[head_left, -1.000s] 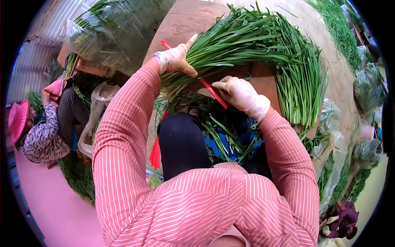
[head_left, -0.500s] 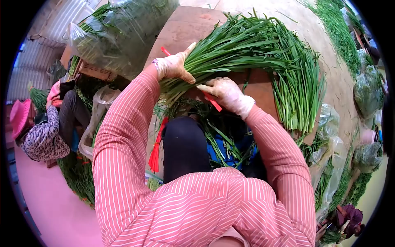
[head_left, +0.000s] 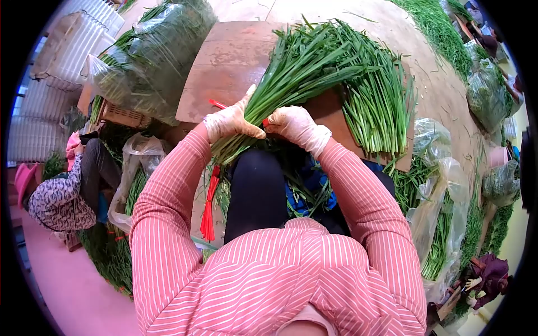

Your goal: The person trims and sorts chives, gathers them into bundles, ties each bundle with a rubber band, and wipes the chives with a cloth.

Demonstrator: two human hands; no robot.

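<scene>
My gloved left hand is closed around a bunch of long green garlic chives, near their pale stem ends. A red tie sticks out beside its wrist, and more red shows at my right fingertips. My gloved right hand is pinched on that tie, close against the right side of the bunch; how far the tie goes round the stems is hidden. Another pile of garlic chives lies to the right on a brown board, leaves overlapping the held bunch. Several red ties hang beside my left knee.
A large plastic-wrapped bundle of greens stands at the upper left, above a crate. Open plastic bags of greens are at my right. A person in a pink hat sits at left; another person is at lower right.
Both hands have drawn nearer to me with the bunch, which now stands more steeply. My right hand has come up against the stems, pulling the tie in close. The view has shifted slightly.
</scene>
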